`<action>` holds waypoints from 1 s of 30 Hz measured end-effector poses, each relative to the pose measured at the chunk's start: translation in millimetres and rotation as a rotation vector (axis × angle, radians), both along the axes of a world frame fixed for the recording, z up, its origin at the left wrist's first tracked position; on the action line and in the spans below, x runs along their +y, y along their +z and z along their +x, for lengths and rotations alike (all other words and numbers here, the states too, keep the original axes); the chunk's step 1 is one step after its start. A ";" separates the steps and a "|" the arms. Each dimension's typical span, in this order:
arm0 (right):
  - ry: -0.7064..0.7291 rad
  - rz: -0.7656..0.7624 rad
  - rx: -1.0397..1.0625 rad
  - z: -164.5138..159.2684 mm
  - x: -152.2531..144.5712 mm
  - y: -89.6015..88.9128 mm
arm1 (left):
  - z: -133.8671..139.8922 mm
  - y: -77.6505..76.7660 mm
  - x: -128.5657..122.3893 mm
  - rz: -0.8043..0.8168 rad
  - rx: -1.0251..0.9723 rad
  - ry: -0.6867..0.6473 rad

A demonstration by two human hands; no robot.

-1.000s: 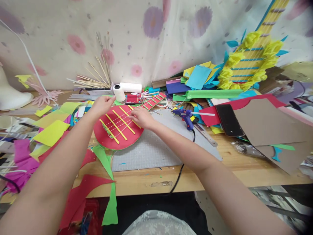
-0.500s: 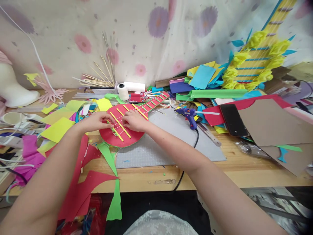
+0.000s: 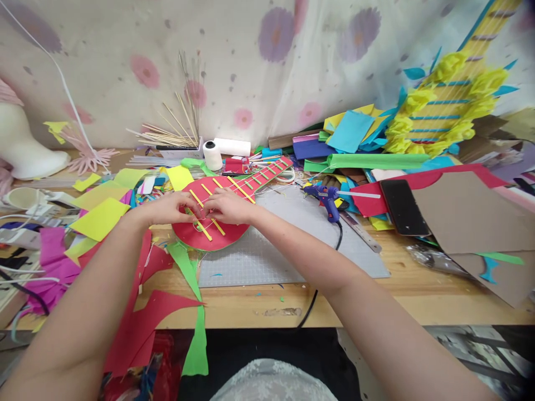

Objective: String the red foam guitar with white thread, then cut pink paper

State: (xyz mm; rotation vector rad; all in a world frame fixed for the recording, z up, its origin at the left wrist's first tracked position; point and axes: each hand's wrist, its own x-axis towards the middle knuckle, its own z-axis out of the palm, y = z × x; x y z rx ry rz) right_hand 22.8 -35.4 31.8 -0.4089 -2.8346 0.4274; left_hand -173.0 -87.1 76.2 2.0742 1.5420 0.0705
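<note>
A red paper guitar (image 3: 228, 238) with yellow strips across its body and green strips along its neck lies tilted on the grey cutting mat (image 3: 276, 250). White strings run down from its neck. My left hand (image 3: 173, 209) is over the lower end of the body, thumb and fingers pinched on white string close to the lowest yellow strip (image 3: 204, 230). Right beside it, my right hand (image 3: 228, 206) rests over the middle of the body, its fingertips pinched at the same string and partly hidden. The two sets of fingertips almost meet.
A blue glue gun (image 3: 328, 197) and a metal ruler (image 3: 363, 234) lie right of the guitar, near a black phone (image 3: 404, 207). Paper scraps (image 3: 100, 217) crowd the left. Behind stand a thread spool (image 3: 212, 156) and a yellow flowered guitar (image 3: 443, 108).
My right hand has shifted left and down towards my left hand, so the fingertips now come together over the lower strips. The guitar stays in place; the camera view has moved slightly.
</note>
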 end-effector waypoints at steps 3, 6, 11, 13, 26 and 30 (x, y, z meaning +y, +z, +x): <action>0.028 0.016 -0.008 -6.3 0.3 -2.4 | -2.6 3.6 -3.8 0.007 -0.055 0.094; 0.064 0.045 0.002 -11.5 -1.1 0.0 | -7.2 4.1 -7.4 0.028 -0.123 0.195; 0.136 0.101 0.009 -23.8 -5.4 8.7 | -14.6 -5.5 -7.7 0.096 -0.175 0.311; 0.124 0.106 -0.011 -31.0 -6.5 10.1 | -16.0 -10.5 -6.8 0.123 -0.182 0.370; -0.241 -0.325 0.003 -48.5 -1.5 9.5 | -16.1 -8.5 -15.7 0.014 -0.112 0.311; -0.253 -0.249 -0.050 -47.0 -3.0 9.2 | -16.8 -10.5 -18.5 -0.016 -0.086 0.321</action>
